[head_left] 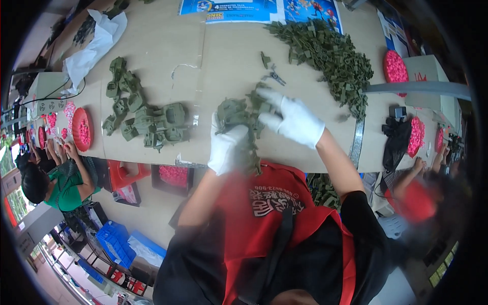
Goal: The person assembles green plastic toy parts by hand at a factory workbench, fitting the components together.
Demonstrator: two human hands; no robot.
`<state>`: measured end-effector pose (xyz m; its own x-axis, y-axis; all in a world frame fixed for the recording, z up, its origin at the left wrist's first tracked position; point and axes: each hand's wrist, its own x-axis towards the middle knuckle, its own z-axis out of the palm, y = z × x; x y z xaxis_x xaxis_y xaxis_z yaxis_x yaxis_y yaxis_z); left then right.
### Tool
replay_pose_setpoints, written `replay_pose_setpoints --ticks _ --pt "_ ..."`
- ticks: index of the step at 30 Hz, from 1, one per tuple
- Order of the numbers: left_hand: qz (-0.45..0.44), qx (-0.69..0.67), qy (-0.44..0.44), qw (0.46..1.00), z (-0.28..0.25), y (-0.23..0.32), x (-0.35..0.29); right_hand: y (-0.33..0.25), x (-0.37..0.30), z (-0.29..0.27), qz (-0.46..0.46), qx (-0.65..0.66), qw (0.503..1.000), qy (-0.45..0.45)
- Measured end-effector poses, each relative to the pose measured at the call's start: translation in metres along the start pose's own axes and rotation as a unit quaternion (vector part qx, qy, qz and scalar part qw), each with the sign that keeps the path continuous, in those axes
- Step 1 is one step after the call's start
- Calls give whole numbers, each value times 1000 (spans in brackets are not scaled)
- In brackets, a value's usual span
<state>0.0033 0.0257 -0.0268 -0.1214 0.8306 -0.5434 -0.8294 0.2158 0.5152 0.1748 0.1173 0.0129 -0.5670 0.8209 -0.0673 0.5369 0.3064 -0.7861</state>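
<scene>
My left hand (227,148), in a white glove, is closed on an olive-green moulded plastic toy part (233,112) at the table's near edge. My right hand (296,121), gloved too, reaches in from the right with its fingers stretched and apart. Its fingertips are at some green plastic pieces (260,104) beside the held part; whether they touch is unclear. More green pieces (251,157) show just right of my left hand. Beyond the right fingertips lie a small grey-green piece (274,76) and a loose green piece (265,60).
Larger hollow green parts (170,119) are grouped at left. A big heap of small green parts (330,61) spreads at far right. Red trays (83,129) of pink pieces, a white sheet (96,46) and a grey metal bar (419,89) flank the table. Other people work at both sides.
</scene>
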Motion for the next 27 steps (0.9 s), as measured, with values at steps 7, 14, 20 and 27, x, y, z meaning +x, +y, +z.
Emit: replay_pose_setpoints --ticks 7,14,20,27 --pt "107 283 -36 952 23 -18 -36 -28 -31 2 78 -94 992 -20" --pt "97 266 -45 958 22 -20 -45 -31 -42 34 119 -41 983 130" --pt "172 277 -20 945 17 -31 -35 -41 -36 47 89 -75 984 132" --pt "212 360 -8 909 15 -17 -27 -41 -29 72 53 -132 971 193"
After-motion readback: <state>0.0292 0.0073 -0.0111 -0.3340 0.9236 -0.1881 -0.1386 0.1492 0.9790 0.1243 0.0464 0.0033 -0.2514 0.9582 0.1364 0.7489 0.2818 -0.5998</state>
